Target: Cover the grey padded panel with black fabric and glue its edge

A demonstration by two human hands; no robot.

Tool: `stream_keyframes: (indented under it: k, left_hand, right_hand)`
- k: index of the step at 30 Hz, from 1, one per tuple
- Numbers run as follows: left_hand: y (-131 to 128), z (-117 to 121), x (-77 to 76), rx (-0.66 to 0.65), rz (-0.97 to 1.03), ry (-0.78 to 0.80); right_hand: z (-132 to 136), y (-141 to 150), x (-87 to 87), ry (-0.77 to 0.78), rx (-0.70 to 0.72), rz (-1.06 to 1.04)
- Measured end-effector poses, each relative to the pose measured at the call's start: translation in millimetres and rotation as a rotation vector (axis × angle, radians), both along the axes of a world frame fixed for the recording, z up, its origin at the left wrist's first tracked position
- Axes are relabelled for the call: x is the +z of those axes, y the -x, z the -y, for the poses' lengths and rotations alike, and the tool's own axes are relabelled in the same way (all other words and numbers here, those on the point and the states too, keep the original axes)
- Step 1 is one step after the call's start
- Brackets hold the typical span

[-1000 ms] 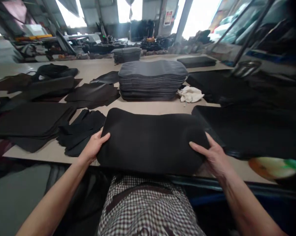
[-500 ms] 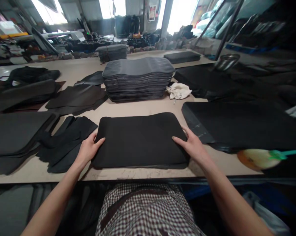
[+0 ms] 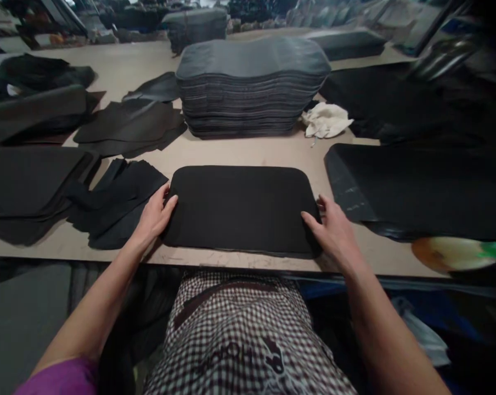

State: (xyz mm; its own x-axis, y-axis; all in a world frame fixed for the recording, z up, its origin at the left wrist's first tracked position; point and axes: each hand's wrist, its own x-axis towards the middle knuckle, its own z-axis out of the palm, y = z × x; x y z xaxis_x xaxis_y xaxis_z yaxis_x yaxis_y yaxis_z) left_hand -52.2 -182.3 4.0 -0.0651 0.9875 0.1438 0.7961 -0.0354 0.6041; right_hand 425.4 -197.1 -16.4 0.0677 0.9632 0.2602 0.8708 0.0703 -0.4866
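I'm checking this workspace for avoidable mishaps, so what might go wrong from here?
The black sheet lies close to the table's front edge, so a pull toward the body might tip it over. The left hand is right by the loose dark pieces and may drag some along. The tall stack looks wider on top than below, so a bump could shift it.

Checkered apron [image 3: 243, 334], purple sleeve [image 3: 61, 377]

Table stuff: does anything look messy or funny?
Black scraps by the left hand lie crookedly heaped, and a white cloth is crumpled beside the neat stack. I see no spill.
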Motion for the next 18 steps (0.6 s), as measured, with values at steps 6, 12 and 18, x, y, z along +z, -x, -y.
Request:
stream_keyframes:
  k: [6,12,18]
  left_hand:
    - [-9,3,5.0,-0.027,-0.104,-0.011]
    - [-8,3,2.5,-0.030,-0.174,-0.002]
    - [-26,7,12.6,-0.039,-0.387,-0.081]
  right_hand:
    - [8,5,3.1,0.035,-0.018,-0.032]
    - [10,6,1.3,0.014,-0.012,-0.041]
    - [13,7,5.0,-0.017,-0.029,-0.051]
